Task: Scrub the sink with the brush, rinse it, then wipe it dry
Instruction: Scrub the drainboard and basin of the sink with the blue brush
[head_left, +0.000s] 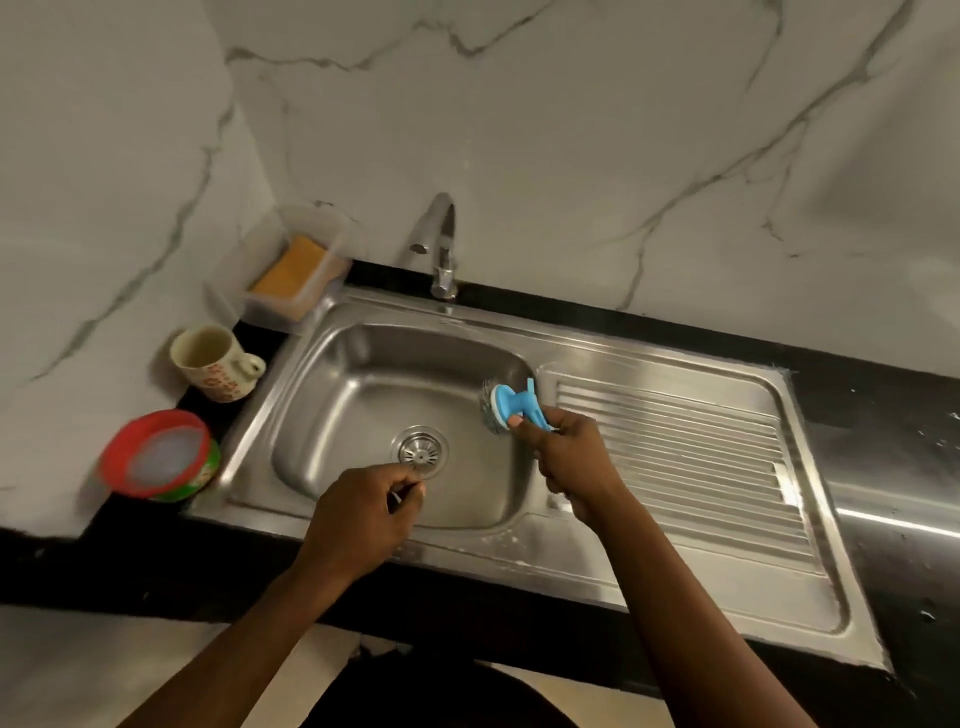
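The stainless steel sink (363, 395) has a round drain strainer (422, 451) at its middle. My right hand (566, 457) grips a blue-handled brush (511, 402) with a steel-wool head, pressed against the basin's right wall. My left hand (363, 514) hovers over the front of the basin, near the drain, fingers curled with thumb and forefinger pinched; I cannot tell whether it holds anything. The tap (441, 244) stands behind the basin, with no water visibly running.
A ribbed drainboard (675, 457) lies right of the basin. Left of the sink stand a cream mug (210, 364), a red-lidded green tub (156, 454) and a clear box holding an orange sponge (291, 270). Marble walls rise behind and to the left.
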